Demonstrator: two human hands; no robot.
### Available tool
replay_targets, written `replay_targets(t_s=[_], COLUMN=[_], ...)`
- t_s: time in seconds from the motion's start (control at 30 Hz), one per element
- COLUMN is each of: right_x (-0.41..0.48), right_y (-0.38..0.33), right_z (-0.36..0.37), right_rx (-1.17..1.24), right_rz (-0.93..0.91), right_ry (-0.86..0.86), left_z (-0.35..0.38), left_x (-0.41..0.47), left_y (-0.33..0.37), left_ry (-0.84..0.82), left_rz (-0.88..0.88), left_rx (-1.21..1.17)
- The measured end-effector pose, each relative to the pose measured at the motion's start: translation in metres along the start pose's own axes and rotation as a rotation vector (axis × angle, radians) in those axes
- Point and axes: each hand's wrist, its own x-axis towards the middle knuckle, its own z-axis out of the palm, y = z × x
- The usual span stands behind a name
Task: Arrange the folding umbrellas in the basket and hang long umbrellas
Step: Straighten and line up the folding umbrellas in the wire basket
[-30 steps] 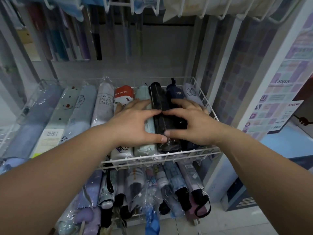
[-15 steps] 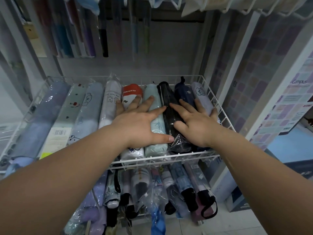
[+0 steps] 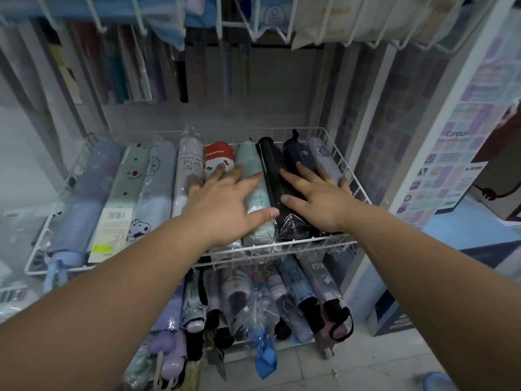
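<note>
Folding umbrellas (image 3: 249, 162), plastic-sleeved cylinders in the wire basket (image 3: 282, 246), beneath your flat, spread left hand (image 3: 222, 204) and right hand (image 3: 318, 201)

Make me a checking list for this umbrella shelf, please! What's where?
Surface: white wire basket, with a row of umbrellas in it.
Job's things: folding umbrellas lie side by side in the basket, many in clear wrappers; long umbrellas hang behind.
Clutter: lower umbrellas lie jumbled under the basket, ends poking out.
Hands: left hand lies flat on the green umbrella and its neighbours; right hand lies flat on the black umbrella and the dark blue umbrella.
Cables: nothing seen.
Surroundings: poster on the right; tiled floor below.
</note>
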Motion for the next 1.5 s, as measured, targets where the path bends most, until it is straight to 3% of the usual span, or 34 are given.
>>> replay_targets(t_s=[0.17,0.33,0.57,0.8,1.03,1.23,1.37,1.5], right_x=[-0.025,-0.052,-0.082,-0.106,-0.134,-0.171,-0.197,-0.221], right_y=[-0.009,-0.021,-0.013,-0.015,0.012,0.070,0.130,0.205], right_z=[0.001,0.006,0.009,0.027,0.036,0.043,0.055,0.079], right_rx=[0.124,0.080,0.107,0.073,0.140,0.153,0.199,0.192], right_rz=[0.038,0.080,0.154,0.128,-0.003,-0.078,0.000,0.117], right_ry=[0.068,0.017,0.002,0.077,0.172,0.243,0.278,0.215], left_z=[-0.009,-0.006,0.001,0.020,0.029,0.045,0.074,0.105], left_x=[-0.033,-0.038,-0.037,-0.058,-0.066,-0.067,-0.068,-0.057], left_y=[-0.023,-0.027,-0.018,-0.018,0.042,0.111,0.162,0.226], left_ry=[0.099,0.176,0.068,0.121,0.196,0.278,0.288,0.170], left_rz=[0.004,0.055,0.163,0.193,0.177,0.288,0.386,0.434], left_rx=[-0.075,-0.335,-0.237,-0.154,-0.171,-0.174,-0.248,-0.279])
